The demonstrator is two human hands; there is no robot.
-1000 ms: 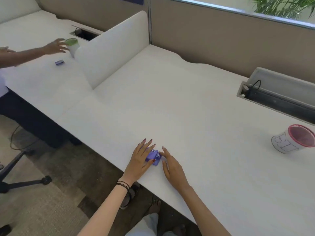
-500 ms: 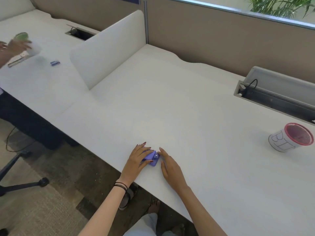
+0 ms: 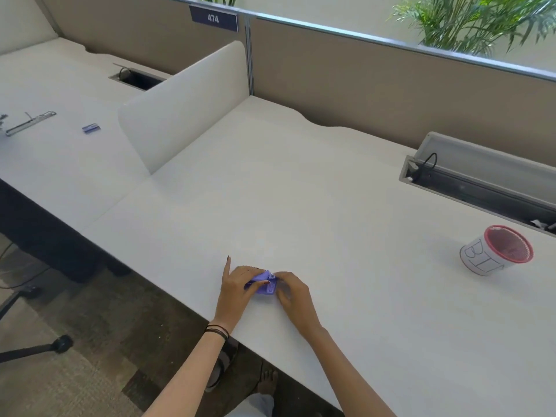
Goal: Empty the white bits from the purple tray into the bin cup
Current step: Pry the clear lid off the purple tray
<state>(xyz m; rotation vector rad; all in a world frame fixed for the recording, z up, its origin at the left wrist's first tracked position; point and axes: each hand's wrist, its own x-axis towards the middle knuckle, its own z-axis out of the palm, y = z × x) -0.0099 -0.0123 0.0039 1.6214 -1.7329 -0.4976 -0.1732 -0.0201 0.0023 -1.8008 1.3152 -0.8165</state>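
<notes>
Your hands have gone from lying flat beside the tray (image 3: 262, 283) to closing on it: left hand (image 3: 237, 284) and right hand (image 3: 291, 288) each have a grip pinching one side, near the front edge of the surface (image 3: 301, 191). Lift next, I judge; the cup (image 3: 496, 251) stands well apart, far right.

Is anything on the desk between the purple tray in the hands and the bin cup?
No. In the head view, the stretch of white desk between the purple tray and the bin cup is bare.
</notes>
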